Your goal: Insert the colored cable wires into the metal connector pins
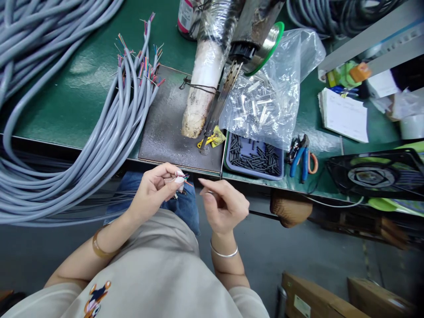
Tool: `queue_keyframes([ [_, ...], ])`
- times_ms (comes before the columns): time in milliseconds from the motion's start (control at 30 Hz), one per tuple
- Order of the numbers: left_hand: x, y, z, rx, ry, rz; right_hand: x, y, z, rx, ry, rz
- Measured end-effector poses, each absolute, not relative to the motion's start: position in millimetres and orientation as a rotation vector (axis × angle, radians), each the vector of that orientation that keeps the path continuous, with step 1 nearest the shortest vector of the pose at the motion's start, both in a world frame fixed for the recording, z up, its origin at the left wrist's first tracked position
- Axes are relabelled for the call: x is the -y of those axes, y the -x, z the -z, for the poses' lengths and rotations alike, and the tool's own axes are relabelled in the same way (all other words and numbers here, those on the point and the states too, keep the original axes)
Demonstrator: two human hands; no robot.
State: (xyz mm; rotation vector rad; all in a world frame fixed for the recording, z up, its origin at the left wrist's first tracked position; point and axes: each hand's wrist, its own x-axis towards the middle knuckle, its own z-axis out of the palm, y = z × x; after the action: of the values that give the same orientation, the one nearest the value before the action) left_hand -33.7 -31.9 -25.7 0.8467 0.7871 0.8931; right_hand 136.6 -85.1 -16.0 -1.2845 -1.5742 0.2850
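My left hand [158, 185] is held in front of the bench edge, fingers closed round a small bundle of thin coloured wires [183, 180] whose ends poke out to the right. My right hand [222, 204] is just to the right of it, fingers curled in a pinch with the forefinger stretched toward the wire ends; what it pinches is too small to make out. A thick bundle of grey cables [109, 132] with stripped coloured ends lies across the green bench [76, 97] to the left.
A dark metal plate [165, 128] sits at the bench edge under a wrapped soldering tool [205, 84]. Right of it are a plastic bag of metal pins [265, 101], a tray of black sleeves [255, 158], blue pliers [300, 159], a notepad [344, 115] and a fan [376, 173]. Cardboard boxes [318, 296] are on the floor.
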Motion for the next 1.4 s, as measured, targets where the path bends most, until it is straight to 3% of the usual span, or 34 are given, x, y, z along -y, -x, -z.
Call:
queue_keyframes([
  [467, 37, 28, 13, -0.899, -1.128, -0.917, 75, -123, 3, 1.485, 1.462, -0.54],
  [733, 32, 33, 13, -0.865, -0.976, -0.883, 81, -135, 1, 1.557, 1.508, -0.65],
  [1067, 27, 35, 12, -0.732, -0.706, -0.592, 74, -141, 2, 1.657, 1.305, -0.665],
  [1400, 23, 38, 14, -0.72, -0.87, -0.55, 76, -146, 1, 1.527, 1.369, -0.856],
])
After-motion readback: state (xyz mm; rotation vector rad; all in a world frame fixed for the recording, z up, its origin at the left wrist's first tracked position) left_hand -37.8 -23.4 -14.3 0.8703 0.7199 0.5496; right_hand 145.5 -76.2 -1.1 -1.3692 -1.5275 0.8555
